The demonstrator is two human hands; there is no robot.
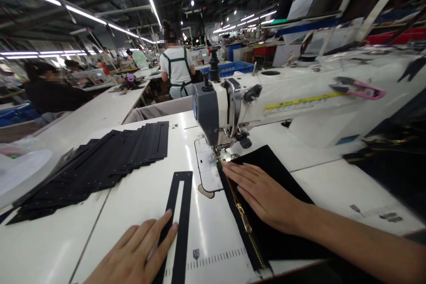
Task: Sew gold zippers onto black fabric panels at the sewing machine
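Fingertips of my left hand (143, 246) rest on a black slotted strip (185, 213) lying on the white table; the fingers are apart. My right hand (262, 191) lies flat, fingers stretched, on a black fabric panel (271, 164) beside the needle area of the sewing machine (216, 111). Along the panel's left side runs a gold zipper (251, 239) with a gold slider. The zipper's top end is under or right by the presser foot; the exact contact is too small to tell.
A fanned stack of black slotted pieces (109, 164) lies at the left, near a white round object (25, 173). Pink-handled snips (366, 89) and a yellow tape (302, 101) are on the machine arm. Dark material sits at the far right. People are farther back.
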